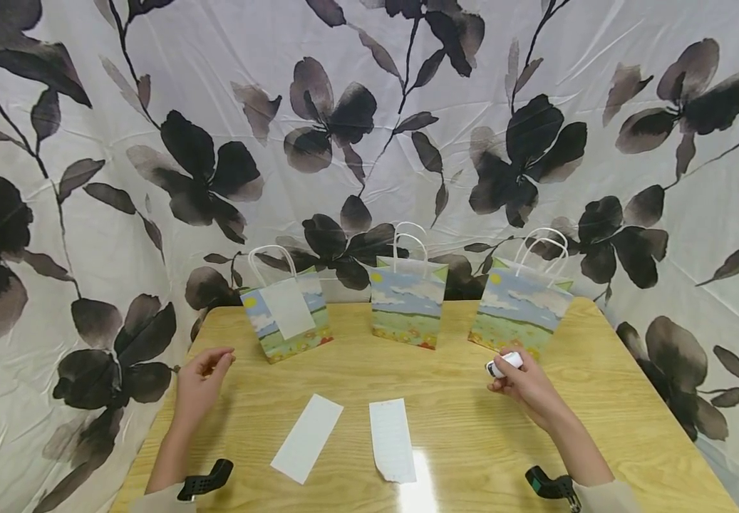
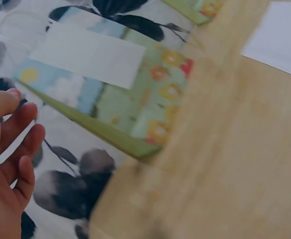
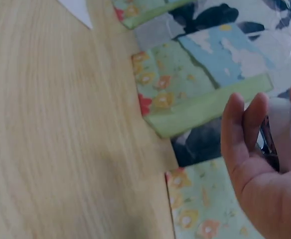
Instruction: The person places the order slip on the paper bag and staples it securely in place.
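My left hand (image 1: 201, 381) is raised at the table's left side, its fingers loosely bent and holding nothing. Closest to it stands the left paper gift bag (image 1: 266, 335), printed with sky and flowers. A white paper slip (image 1: 288, 310) lies against that bag's front, just below the handle. In my right hand (image 1: 526, 388) I grip a small white object with a dark end (image 1: 505, 365), its kind unclear. That hand is just in front of the right gift bag (image 1: 519, 306). In the right wrist view, fingers partly cover the white object (image 3: 283, 132).
A middle gift bag (image 1: 407, 306) stands between the other two along the table's back edge. Two more paper slips, a plain one (image 1: 308, 438) and a faintly marked one (image 1: 393, 438) with a curled corner, lie at the front. Flower-printed cloth (image 1: 369, 142) hangs behind the wooden table (image 1: 459, 420).
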A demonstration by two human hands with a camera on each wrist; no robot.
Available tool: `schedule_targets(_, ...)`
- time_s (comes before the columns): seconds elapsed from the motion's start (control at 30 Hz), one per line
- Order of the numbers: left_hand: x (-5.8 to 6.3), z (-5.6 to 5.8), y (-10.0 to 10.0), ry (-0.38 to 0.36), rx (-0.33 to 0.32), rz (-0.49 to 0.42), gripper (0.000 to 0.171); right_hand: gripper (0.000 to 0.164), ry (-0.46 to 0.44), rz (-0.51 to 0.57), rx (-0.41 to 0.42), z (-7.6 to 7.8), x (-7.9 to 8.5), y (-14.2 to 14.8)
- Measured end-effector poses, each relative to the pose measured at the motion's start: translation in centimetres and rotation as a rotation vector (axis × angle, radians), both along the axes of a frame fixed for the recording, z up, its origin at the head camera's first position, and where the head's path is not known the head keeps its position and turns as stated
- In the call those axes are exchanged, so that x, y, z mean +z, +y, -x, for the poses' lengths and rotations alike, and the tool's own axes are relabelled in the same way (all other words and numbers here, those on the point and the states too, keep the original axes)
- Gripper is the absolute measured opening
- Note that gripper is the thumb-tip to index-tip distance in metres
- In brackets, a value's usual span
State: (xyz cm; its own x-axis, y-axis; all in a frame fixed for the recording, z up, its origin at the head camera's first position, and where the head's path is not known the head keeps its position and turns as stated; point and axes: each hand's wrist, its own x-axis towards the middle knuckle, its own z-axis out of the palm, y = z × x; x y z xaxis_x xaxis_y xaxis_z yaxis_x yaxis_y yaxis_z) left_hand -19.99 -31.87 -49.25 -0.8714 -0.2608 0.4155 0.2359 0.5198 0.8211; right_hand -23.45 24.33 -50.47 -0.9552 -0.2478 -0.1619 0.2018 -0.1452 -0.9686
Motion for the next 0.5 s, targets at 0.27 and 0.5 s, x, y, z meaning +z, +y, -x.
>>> schedule_targets(0.27, -2.5, -2.9, 1.5, -0.089, -0.051, -0.076, 0.017, 0.053, 0.066, 0.047, 0.058, -1.5, -1.8, 1.8)
schedule_targets(0.5, -5.6, -1.9, 1.7, -0.100, -0.087, -0.128, 0.021, 0.046, 0.135, -0.195, -0.100, -1.3, -2.4, 1.5)
